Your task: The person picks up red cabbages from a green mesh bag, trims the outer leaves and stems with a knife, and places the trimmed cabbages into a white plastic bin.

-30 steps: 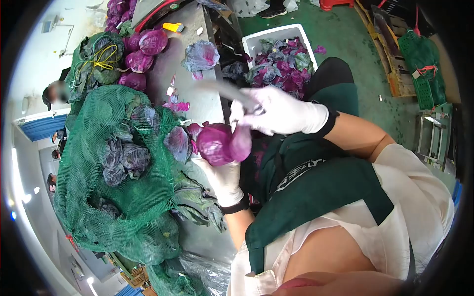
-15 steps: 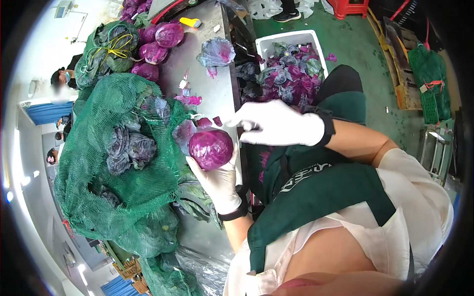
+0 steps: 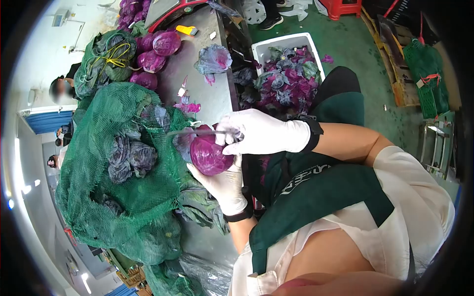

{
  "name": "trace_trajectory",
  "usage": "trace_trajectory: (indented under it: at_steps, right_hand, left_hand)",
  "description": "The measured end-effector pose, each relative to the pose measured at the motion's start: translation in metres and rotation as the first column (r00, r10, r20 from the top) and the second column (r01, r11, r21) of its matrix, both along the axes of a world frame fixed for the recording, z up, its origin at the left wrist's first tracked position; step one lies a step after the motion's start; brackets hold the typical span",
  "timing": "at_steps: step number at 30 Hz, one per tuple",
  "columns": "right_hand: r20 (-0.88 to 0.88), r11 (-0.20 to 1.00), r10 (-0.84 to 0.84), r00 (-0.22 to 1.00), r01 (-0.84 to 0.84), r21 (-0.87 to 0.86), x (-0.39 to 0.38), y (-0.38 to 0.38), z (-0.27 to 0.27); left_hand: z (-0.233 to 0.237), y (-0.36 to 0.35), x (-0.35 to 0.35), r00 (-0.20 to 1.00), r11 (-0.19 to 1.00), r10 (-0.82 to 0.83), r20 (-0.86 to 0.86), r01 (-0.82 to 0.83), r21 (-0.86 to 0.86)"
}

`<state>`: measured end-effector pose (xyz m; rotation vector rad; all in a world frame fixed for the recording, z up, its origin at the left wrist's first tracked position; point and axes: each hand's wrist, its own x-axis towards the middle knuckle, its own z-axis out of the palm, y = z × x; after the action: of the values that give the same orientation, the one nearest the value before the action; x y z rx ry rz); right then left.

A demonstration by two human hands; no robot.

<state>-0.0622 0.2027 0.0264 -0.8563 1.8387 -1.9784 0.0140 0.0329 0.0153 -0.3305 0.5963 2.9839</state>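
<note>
A peeled red cabbage (image 3: 210,157) rests in my gloved left hand (image 3: 219,185), cupped from below and the near side. Over its upper right side, my gloved right hand (image 3: 261,133) is closed on a knife (image 3: 190,132), whose thin grey blade points left across the top of the cabbage. Its handle is mostly hidden by my fingers. Just left of the cabbage lies a loose outer leaf (image 3: 181,144). Beside it spreads a green mesh sack (image 3: 143,207) with darker, unpeeled cabbages (image 3: 140,157) showing in its opening.
Peeled cabbages (image 3: 166,43) and a yellow-handled tool (image 3: 186,30) lie farther up the metal table (image 3: 197,93), with a large leaf (image 3: 213,59) and scraps. On the floor stands a white bin (image 3: 254,52) full of trimmed leaves. Another person (image 3: 64,89) is at the far left.
My right hand has moved left onto the cabbage, and the knife blade now shows across its top. My left hand still holds the cabbage, slightly lower in view.
</note>
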Motion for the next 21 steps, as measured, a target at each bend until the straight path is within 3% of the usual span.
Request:
trace_trajectory:
  at_steps: [1,5,7,8,9,11,13,15,16,17,18,19,20,21]
  right_hand:
    - [0.02,1.0,-0.017,1.0,0.017,0.007,-0.001,0.004,0.003]
    - [0.019,0.998,-0.065,0.998,0.065,-0.009,0.002,0.008,0.005]
    - [0.019,0.998,-0.061,0.998,0.061,0.009,0.004,0.01,0.004]
    - [-0.035,0.995,-0.081,0.996,0.083,0.057,0.005,0.012,0.003]
    - [-0.093,0.989,-0.097,0.991,0.106,0.102,0.007,0.016,0.002]
    - [-0.057,0.991,-0.091,0.994,0.097,0.096,0.013,0.029,0.003]
    - [0.015,0.989,-0.14,0.99,0.139,0.046,0.014,0.041,-0.009]
    - [0.063,0.98,-0.201,0.978,0.201,0.012,0.004,0.05,-0.026]
    - [-0.13,0.892,-0.336,0.933,0.359,0.274,0.001,0.057,-0.025]
    - [-0.309,0.838,-0.334,0.89,0.431,0.335,0.001,0.06,-0.019]
    - [-0.478,0.773,-0.311,0.821,0.511,0.375,0.003,0.063,-0.014]
    - [-0.568,0.79,-0.274,0.776,0.519,0.328,0.005,0.061,-0.008]
    - [-0.647,0.806,-0.24,0.724,0.52,0.283,0.008,0.056,-0.003]
    - [-0.709,0.782,-0.166,0.686,0.53,0.329,0.01,0.049,0.001]
  left_hand:
    - [0.003,0.005,0.0,1.0,0.996,0.02,-0.004,-0.02,0.089]
    - [-0.002,0.004,-0.001,0.998,0.997,-0.005,-0.067,0.01,0.076]
    - [0.0,0.007,0.0,0.994,0.971,0.081,-0.074,-0.096,-0.219]
    - [0.001,0.009,0.001,0.993,0.97,0.089,-0.084,-0.106,-0.219]
    - [0.0,0.012,0.001,0.981,0.914,0.123,-0.153,-0.172,-0.368]
    - [-0.002,0.006,0.003,0.942,0.734,0.134,-0.307,-0.303,-0.608]
    - [0.013,0.014,0.009,0.879,0.324,0.25,-0.406,-0.471,-0.82]
    - [0.02,0.006,0.014,0.851,-0.129,0.223,-0.475,-0.457,-0.88]
    - [0.022,0.001,0.015,0.845,-0.129,0.228,-0.483,-0.466,-0.875]
    - [0.022,-0.002,0.017,0.851,-0.206,0.157,-0.501,-0.468,-0.859]
    - [0.025,-0.002,0.017,0.855,-0.28,0.082,-0.512,-0.473,-0.835]
    - [0.031,-0.002,0.019,0.865,-0.351,0.052,-0.498,-0.451,-0.821]
    - [0.034,-0.002,0.019,0.864,-0.349,0.045,-0.501,-0.456,-0.819]
    - [0.036,-0.002,0.019,0.872,-0.433,-0.005,-0.489,-0.443,-0.785]
